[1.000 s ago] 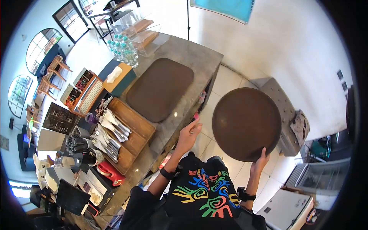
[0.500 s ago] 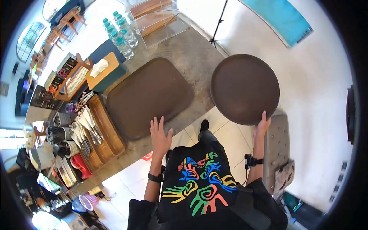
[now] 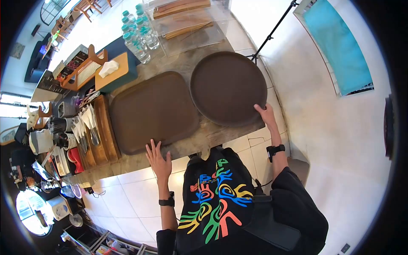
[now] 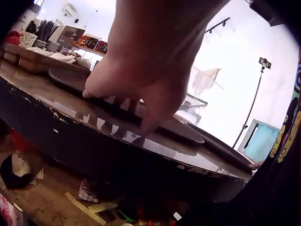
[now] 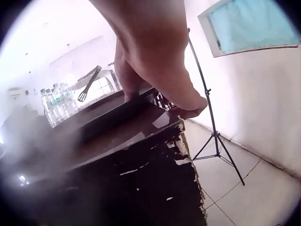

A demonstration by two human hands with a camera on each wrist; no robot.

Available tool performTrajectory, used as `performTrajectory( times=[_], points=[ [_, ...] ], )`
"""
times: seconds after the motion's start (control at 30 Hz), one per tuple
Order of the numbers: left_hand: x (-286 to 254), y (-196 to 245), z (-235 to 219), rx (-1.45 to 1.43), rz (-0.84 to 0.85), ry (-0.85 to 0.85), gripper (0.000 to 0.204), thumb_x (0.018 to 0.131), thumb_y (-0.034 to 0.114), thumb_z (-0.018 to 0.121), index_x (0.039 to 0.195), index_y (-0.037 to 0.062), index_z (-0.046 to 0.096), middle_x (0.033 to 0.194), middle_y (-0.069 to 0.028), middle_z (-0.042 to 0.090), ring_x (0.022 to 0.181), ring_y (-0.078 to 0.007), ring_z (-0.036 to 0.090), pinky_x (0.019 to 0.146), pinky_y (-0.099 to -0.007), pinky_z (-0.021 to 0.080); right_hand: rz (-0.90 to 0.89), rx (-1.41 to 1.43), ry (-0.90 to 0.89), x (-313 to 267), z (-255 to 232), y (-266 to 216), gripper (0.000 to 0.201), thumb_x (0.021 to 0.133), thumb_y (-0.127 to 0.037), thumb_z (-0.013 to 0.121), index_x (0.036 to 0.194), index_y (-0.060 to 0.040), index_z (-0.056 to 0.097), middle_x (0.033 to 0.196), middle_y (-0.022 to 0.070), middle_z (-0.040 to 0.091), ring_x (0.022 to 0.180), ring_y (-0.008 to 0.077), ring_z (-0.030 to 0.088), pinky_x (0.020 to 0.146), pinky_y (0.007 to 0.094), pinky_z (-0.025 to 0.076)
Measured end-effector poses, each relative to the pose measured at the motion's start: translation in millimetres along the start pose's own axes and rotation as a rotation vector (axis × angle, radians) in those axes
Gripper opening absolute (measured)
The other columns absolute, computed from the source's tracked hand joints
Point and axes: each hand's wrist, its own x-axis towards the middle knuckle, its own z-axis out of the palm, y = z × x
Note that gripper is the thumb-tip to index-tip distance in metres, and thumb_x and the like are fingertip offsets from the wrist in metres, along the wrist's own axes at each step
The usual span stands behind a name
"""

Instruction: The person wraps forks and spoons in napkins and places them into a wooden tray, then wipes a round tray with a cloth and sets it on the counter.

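Note:
A round dark-brown tray (image 3: pixel 228 88) lies level at the counter's right end, close over the top, beside a rectangular dark-brown tray (image 3: pixel 153 111). My right hand (image 3: pixel 266 114) grips the round tray's near right rim, thumb on top and the other fingers below it. In the right wrist view that hand (image 5: pixel 162 70) is by the chipped counter corner. My left hand (image 3: pixel 159 163) is at the near edge of the rectangular tray, fingers spread and fairly straight. The left wrist view shows these fingers pointing down at the tray's edge, partly hidden behind the hand.
The stone-topped counter (image 3: pixel 212 135) holds a wooden cutlery tray (image 3: pixel 108 136), a tissue box (image 3: pixel 117 74), several water bottles (image 3: pixel 138 38) and a clear display case (image 3: pixel 182 40). A thin black stand (image 3: pixel 270 36) rises beyond the right end, near the wall.
The round tray, held in my right hand, has moved left from over the floor to the counter, next to the rectangular tray. My left hand has come to the rectangular tray's near edge.

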Motion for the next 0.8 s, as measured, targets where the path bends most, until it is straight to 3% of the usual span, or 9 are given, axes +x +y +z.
performTrajectory(
  times=[0.07,0.1,0.17,0.27,0.4,0.57,0.67,0.8],
  points=[
    [3,-3,1,0.002,-0.011,-0.038,0.054,0.084,0.018,0.064,0.134,0.0111,0.047,0.155,-0.0094,0.025,0.143,-0.0382,0.016,0.113,-0.0562,0.014,-0.149,-0.064,-0.13,-7,5,6,0.065,0.08,-0.023,0.075,0.131,0.0047,0.047,0.122,0.0163,0.06,0.113,0.025,0.056,0.099,0.0344,0.041],
    [3,-4,1,0.001,-0.005,-0.03,0.054,0.084,0.018,0.064,0.134,0.0101,0.048,0.155,-0.0099,0.025,0.143,-0.0384,0.017,0.114,-0.0556,0.014,-0.12,-0.061,-0.114,-10,8,8,0.065,0.08,-0.023,0.075,0.131,0.0047,0.047,0.122,0.0163,0.06,0.113,0.025,0.056,0.099,0.0344,0.041],
    [1,-4,1,-0.027,-0.016,-0.031,0.053,0.085,0.02,0.063,0.135,0.0088,0.048,0.154,-0.0137,0.024,0.143,-0.0395,0.016,0.114,-0.0563,0.012,-0.316,-0.148,0.124,-8,17,7,0.081,0.075,-0.02,0.077,0.139,0.0028,0.034,0.131,0.0198,0.052,0.121,0.0296,0.052,0.102,0.0372,0.039],
    [10,-1,3,-0.043,0.017,-0.027,0.054,0.085,0.02,0.064,0.135,0.0094,0.048,0.154,-0.0167,0.023,0.143,-0.0402,0.015,0.114,-0.0565,0.012,-0.212,-0.106,0.201,-13,32,-2,0.089,0.075,-0.02,0.076,0.144,-0.0004,0.023,0.137,0.0216,0.045,0.125,0.0322,0.047,0.104,0.0394,0.038],
    [18,6,1,-0.061,0.109,-0.072,0.053,0.084,0.02,0.064,0.134,0.0111,0.049,0.155,-0.0164,0.022,0.143,-0.0384,0.014,0.115,-0.0532,0.01,-0.167,-0.253,0.132,-29,27,-6,0.087,0.075,-0.017,0.076,0.144,-0.0021,0.025,0.133,0.0213,0.049,0.123,0.0328,0.049,0.103,0.0405,0.038],
    [18,-8,4,-0.099,0.214,0.004,0.039,0.082,0.014,0.066,0.12,0.0075,0.055,0.151,-0.0194,0.027,0.14,-0.042,0.021,0.113,-0.0541,0.018,-0.145,-0.159,0.149,-42,22,-3,0.073,0.076,-0.011,0.073,0.138,-0.0003,0.038,0.125,0.0177,0.056,0.117,0.0289,0.054,0.1,0.0382,0.04],
    [20,-15,9,-0.115,0.235,0.068,0.035,0.081,0.012,0.067,0.115,0.0068,0.056,0.148,-0.0202,0.031,0.138,-0.0423,0.024,0.113,-0.052,0.021,-0.226,-0.066,0.159,-30,8,32,0.058,0.076,-0.004,0.068,0.13,0.0012,0.051,0.116,0.0148,0.063,0.108,0.0257,0.058,0.096,0.0354,0.042],
    [17,-13,-3,-0.155,0.188,0.11,0.038,0.081,0.014,0.069,0.116,0.0065,0.057,0.147,-0.0205,0.031,0.138,-0.0416,0.024,0.112,-0.0508,0.022,-0.096,-0.148,0.28,-38,-9,28,0.053,0.079,0.0,0.063,0.13,0.0001,0.052,0.116,0.0142,0.063,0.107,0.0256,0.059,0.096,0.0353,0.042]
  ],
)
